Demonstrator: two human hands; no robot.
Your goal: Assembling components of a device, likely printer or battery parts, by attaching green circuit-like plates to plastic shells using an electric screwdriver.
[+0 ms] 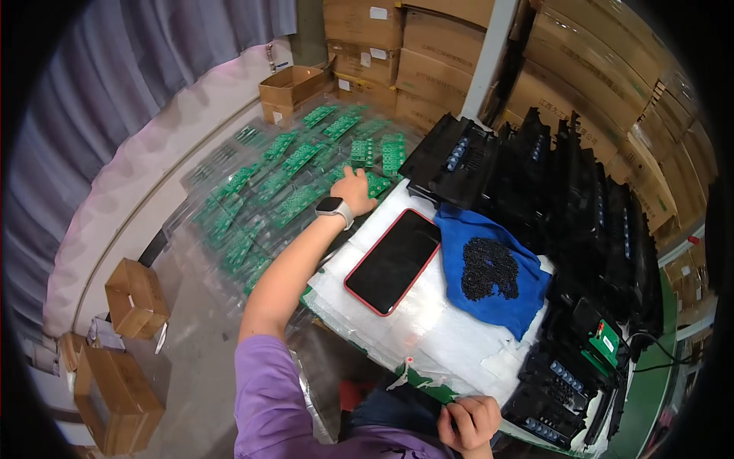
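Note:
My left hand point(353, 191), with a watch point(333, 208) on its wrist, reaches to the right edge of the layered clear trays point(180, 252). Its bent fingers close at a small green circuit board point(376, 184); whether the board is lifted is hidden. Several more green circuit boards point(298, 157) lie in rows on the trays. At the table's near edge my right hand point(469, 423) has its fingers curled together, and anything inside them is hidden. Between the hands, a red-edged phone point(394, 262) lies screen up beside a blue cloth point(459, 287) bearing a heap of small black parts point(489, 268).
Black plastic housings point(527, 172) with blue parts crowd the table's far and right sides. One at the right holds a green board point(604, 342). White sheeting point(413, 325) covers the tabletop. Cardboard boxes point(443, 50) are stacked behind; open cartons point(118, 394) stand on the floor at left.

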